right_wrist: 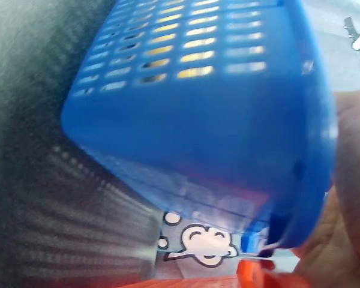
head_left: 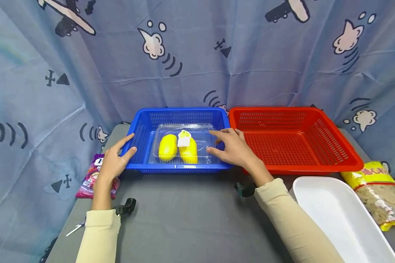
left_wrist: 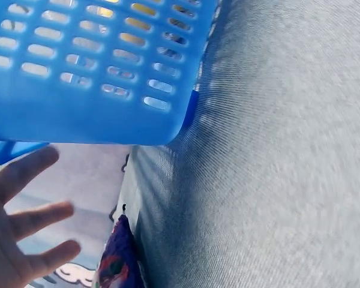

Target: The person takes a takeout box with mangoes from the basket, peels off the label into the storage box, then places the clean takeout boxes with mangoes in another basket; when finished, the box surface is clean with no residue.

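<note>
A blue plastic basket (head_left: 181, 167) stands at the back of the table. Inside it sits a clear plastic box (head_left: 204, 149) with two yellow, mango-like fruits (head_left: 167, 147) and a small white label (head_left: 184, 141). At the basket's left rim is my left hand (head_left: 113, 160), its fingers spread and the thumb over the front left corner. In the left wrist view these fingers stand apart, with nothing between them. My right hand (head_left: 232, 148) lies over the right rim, fingers and thumb extended inward near the box's right side. The basket wall partly hides that hand in the right wrist view.
A red basket (head_left: 296, 170) adjoins on the right. A white tray (head_left: 335, 212) and a yellow food bag (head_left: 382, 193) lie at the right. Left of the blue basket is a purple packet (head_left: 89, 182). A patterned curtain (head_left: 197, 54) hangs behind.
</note>
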Demonstrator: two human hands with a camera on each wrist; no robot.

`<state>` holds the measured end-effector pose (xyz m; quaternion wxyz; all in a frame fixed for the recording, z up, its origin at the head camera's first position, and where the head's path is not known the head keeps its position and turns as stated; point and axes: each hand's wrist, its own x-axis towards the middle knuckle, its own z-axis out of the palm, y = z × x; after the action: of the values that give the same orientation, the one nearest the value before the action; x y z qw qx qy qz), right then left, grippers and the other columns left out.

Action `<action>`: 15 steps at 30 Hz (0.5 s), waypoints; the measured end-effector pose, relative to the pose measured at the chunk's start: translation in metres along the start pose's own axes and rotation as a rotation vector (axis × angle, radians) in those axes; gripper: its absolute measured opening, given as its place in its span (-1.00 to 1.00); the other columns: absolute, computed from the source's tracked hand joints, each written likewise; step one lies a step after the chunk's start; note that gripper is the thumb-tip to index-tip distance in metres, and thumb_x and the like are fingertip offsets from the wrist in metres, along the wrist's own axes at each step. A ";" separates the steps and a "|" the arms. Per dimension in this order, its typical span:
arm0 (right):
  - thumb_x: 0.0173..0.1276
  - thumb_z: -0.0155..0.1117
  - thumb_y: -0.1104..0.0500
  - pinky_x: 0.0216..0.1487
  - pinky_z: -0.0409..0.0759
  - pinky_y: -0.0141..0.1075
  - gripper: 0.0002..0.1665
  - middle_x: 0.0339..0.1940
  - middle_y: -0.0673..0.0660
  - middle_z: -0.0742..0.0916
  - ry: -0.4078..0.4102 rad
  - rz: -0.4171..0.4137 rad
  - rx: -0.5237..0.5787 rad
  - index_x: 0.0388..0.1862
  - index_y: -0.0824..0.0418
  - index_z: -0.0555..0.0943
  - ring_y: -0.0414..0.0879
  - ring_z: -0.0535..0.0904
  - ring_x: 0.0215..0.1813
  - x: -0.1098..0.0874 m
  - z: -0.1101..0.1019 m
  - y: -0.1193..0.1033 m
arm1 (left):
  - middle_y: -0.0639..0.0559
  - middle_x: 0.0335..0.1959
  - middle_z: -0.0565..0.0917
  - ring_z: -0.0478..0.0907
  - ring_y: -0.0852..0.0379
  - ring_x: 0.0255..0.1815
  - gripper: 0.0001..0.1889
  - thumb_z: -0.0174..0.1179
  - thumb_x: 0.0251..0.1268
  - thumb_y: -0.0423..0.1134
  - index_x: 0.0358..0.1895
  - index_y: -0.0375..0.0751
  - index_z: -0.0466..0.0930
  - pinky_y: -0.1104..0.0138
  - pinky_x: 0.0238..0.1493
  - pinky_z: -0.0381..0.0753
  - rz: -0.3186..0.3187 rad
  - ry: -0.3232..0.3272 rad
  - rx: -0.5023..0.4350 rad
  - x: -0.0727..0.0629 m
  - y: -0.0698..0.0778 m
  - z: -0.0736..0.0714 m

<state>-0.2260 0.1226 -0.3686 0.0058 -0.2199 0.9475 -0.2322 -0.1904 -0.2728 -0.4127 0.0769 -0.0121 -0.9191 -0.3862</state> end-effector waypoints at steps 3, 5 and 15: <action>0.35 0.37 -0.17 0.53 -0.02 0.28 -0.20 -0.02 0.19 0.79 0.003 -0.015 -0.004 0.49 0.10 0.45 0.13 0.36 0.43 0.004 0.002 0.005 | -0.31 0.58 0.26 0.25 -0.45 0.53 -0.39 0.13 0.52 0.01 0.57 0.17 0.26 -0.38 0.41 0.26 0.005 -0.044 -0.038 0.001 -0.003 -0.002; 0.34 0.36 -0.19 0.50 0.05 0.25 -0.19 -0.02 0.17 0.79 -0.007 -0.026 -0.030 0.49 0.10 0.46 0.12 0.39 0.38 0.007 0.002 0.007 | -0.31 0.59 0.23 0.23 -0.46 0.53 -0.37 0.12 0.52 -0.02 0.59 0.20 0.22 -0.39 0.41 0.26 0.007 -0.071 -0.052 0.001 -0.006 -0.003; 0.37 0.17 -0.37 0.50 0.14 0.27 -0.14 0.45 0.27 0.54 -0.090 -0.063 -0.254 0.53 0.00 0.41 0.24 0.33 0.48 0.017 0.000 0.011 | -0.28 0.63 0.16 0.28 -0.46 0.49 -0.34 0.12 0.50 -0.12 0.61 0.16 0.18 -0.37 0.39 0.31 0.034 -0.121 -0.220 0.001 -0.018 -0.002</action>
<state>-0.2465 0.1243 -0.3719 0.0131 -0.2588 0.9606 -0.1003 -0.1922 -0.2865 -0.4237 0.0260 -0.0591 -0.8738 -0.4820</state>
